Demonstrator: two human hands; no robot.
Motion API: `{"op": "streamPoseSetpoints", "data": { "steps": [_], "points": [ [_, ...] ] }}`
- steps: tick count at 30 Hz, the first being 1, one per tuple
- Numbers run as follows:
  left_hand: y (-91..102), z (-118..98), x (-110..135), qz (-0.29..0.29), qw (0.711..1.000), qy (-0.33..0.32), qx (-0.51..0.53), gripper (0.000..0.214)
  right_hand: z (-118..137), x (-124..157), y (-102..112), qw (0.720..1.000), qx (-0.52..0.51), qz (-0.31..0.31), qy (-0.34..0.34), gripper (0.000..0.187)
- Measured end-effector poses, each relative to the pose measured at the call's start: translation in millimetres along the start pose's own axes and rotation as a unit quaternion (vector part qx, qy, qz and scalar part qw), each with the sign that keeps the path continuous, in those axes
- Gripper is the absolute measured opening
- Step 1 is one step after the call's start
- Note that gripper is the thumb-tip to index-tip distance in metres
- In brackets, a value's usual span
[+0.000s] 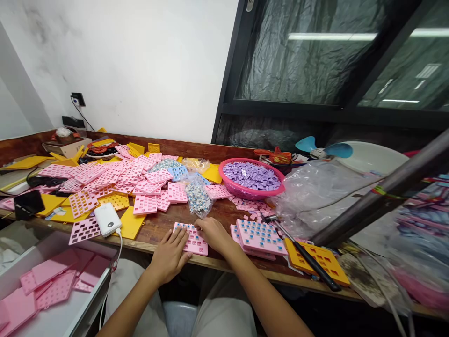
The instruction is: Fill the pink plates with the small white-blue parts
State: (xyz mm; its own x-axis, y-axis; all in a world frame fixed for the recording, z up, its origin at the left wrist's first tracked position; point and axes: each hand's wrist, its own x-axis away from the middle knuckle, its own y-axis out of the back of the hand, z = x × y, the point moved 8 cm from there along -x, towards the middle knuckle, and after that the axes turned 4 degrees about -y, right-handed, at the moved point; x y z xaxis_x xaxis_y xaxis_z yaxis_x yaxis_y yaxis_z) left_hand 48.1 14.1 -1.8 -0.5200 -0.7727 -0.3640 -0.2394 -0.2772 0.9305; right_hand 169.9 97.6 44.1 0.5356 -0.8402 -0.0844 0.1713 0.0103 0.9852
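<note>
A pink plate with square holes (196,244) lies on the table in front of me, with a few blue pieces set along its far side. My left hand (168,252) rests flat on its left part, fingers stretched out. At the plate's far right corner is my right hand (212,234), its fingers curled down and together; whatever they hold is hidden. Just beyond lies a clear plastic bag of small blue and white pieces (198,195). To the right, a pink plate fitted with rows of blue pieces (260,236) sits on another pink plate (242,247).
Loose pink plates (119,175) and yellow plates (131,222) crowd the left. A white power bank (107,219) lies near the front edge. Behind stands a pink basket (231,189) of purple pieces. A hammer (315,264) and a slanting pole (379,192) are at right; an open drawer (84,306) is lower left.
</note>
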Motion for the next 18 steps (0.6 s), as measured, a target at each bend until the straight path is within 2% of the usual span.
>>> {"op": "streamPoseSetpoints", "data": {
  "steps": [5,10,18],
  "points": [
    [-3.0,1.1,-0.1,0.000,1.000,0.004,0.007,0.065,0.7,4.5,-4.0,1.000,0.016,0.005,0.017,0.015],
    [-1.8,2.6,-4.2,0.013,1.000,0.004,0.027,0.066,0.1,4.6,-2.7,0.998,0.010,0.005,0.058,0.018],
    [-0.6,5.2,-11.6,0.016,0.999,-0.004,0.038,0.065,10.4,-9.8,3.6,0.990,0.083,0.085,0.074,0.022]
  ]
}}
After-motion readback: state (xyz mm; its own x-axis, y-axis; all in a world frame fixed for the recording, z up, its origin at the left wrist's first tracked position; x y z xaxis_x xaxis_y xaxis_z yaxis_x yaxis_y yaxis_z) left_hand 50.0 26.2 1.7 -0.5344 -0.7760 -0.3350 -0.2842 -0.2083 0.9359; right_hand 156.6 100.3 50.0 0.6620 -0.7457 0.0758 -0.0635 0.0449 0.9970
